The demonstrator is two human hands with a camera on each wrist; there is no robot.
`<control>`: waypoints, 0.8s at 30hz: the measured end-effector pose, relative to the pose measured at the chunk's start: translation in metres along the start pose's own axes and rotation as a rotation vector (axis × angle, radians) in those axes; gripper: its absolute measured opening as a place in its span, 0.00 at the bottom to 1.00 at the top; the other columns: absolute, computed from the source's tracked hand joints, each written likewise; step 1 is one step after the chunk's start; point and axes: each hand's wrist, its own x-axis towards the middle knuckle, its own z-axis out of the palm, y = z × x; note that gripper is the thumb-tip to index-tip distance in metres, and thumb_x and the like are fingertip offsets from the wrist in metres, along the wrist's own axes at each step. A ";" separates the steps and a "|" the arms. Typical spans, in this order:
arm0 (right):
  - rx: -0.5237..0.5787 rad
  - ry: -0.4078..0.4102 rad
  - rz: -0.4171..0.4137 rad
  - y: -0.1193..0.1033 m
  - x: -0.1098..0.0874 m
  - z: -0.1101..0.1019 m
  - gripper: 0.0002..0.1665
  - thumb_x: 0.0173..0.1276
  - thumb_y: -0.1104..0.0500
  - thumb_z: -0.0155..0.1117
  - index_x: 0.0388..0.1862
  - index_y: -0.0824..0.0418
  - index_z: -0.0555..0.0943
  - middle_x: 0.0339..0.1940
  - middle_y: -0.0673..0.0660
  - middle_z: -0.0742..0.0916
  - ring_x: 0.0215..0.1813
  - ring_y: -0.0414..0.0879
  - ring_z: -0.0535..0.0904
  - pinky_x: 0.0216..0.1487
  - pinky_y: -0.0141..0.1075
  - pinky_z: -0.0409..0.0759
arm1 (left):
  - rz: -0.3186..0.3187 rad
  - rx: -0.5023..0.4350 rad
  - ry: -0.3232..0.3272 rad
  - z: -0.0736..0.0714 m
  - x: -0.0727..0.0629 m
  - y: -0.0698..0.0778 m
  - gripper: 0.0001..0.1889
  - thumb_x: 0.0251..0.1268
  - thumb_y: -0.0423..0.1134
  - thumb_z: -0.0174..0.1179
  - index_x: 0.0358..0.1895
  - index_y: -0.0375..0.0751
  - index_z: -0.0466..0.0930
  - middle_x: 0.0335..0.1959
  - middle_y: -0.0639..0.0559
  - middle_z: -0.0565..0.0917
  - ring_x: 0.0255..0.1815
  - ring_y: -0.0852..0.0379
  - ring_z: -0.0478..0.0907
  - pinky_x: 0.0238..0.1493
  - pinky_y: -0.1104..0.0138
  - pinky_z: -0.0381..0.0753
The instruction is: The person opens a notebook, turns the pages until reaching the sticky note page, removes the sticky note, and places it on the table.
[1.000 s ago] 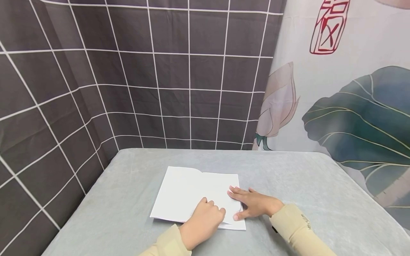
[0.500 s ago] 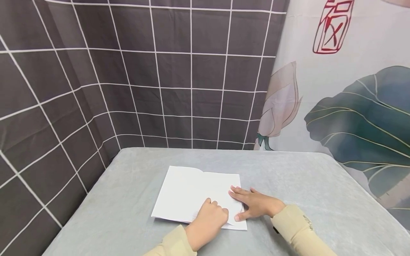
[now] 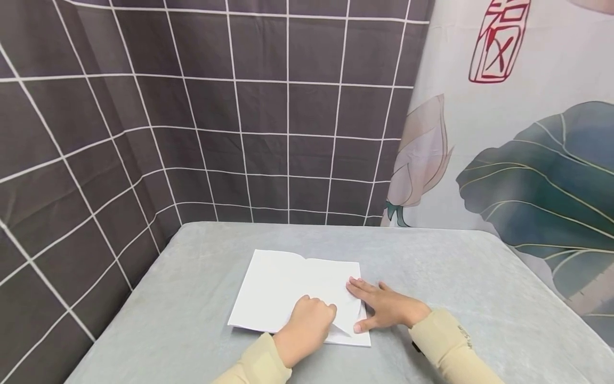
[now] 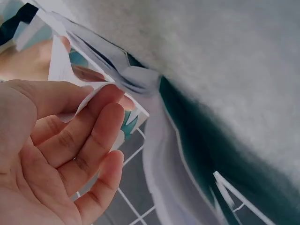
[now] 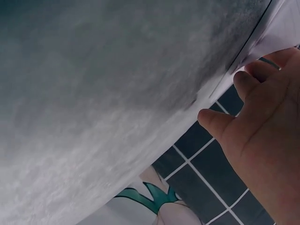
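An open book with blank white pages (image 3: pixel 273 288) lies on the grey-covered table, its spine running away from me. Near the lower edge of its right side, my left hand (image 3: pixel 307 322) pinches a page between thumb and forefinger; the left wrist view shows the lifted, curling page (image 4: pixel 86 101) in that pinch. My right hand (image 3: pixel 386 305) rests with spread fingers on the right edge of the book, its thumb close to the lower right corner. In the right wrist view the right hand (image 5: pixel 267 126) lies along the book's edge.
A grey cloth covers the table (image 3: pixel 201 266). Behind and to the left hangs a dark curtain (image 3: pixel 259 149) with a white grid. A pale curtain (image 3: pixel 431 202) with lotus prints hangs at the right.
My left hand moves slightly right, then back left, and the page it pinches now stands lifted with a visible fold beside the right thumb. The right hand stays on the book's edge.
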 end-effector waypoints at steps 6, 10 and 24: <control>0.052 0.027 0.051 0.002 -0.004 -0.004 0.64 0.54 0.35 0.67 0.74 0.72 0.51 0.76 0.69 0.56 0.76 0.64 0.53 0.69 0.68 0.47 | -0.092 -0.145 0.082 0.001 0.002 -0.009 0.05 0.56 0.36 0.63 0.25 0.47 0.84 0.14 0.56 0.82 0.11 0.67 0.67 0.15 0.73 0.65; 0.058 0.023 0.081 0.003 -0.005 -0.006 0.65 0.56 0.34 0.66 0.74 0.75 0.48 0.76 0.71 0.54 0.76 0.65 0.52 0.69 0.67 0.47 | -0.156 -0.232 0.111 0.000 0.002 -0.016 0.03 0.55 0.35 0.63 0.26 0.46 0.84 0.12 0.57 0.80 0.10 0.68 0.58 0.12 0.75 0.59; 0.081 -0.010 0.074 0.002 -0.005 -0.005 0.61 0.57 0.35 0.65 0.76 0.68 0.51 0.78 0.67 0.54 0.77 0.63 0.51 0.70 0.67 0.44 | -0.427 -0.752 0.162 -0.008 -0.011 -0.052 0.18 0.52 0.37 0.60 0.15 0.48 0.59 0.12 0.63 0.55 0.14 0.67 0.51 0.15 0.74 0.53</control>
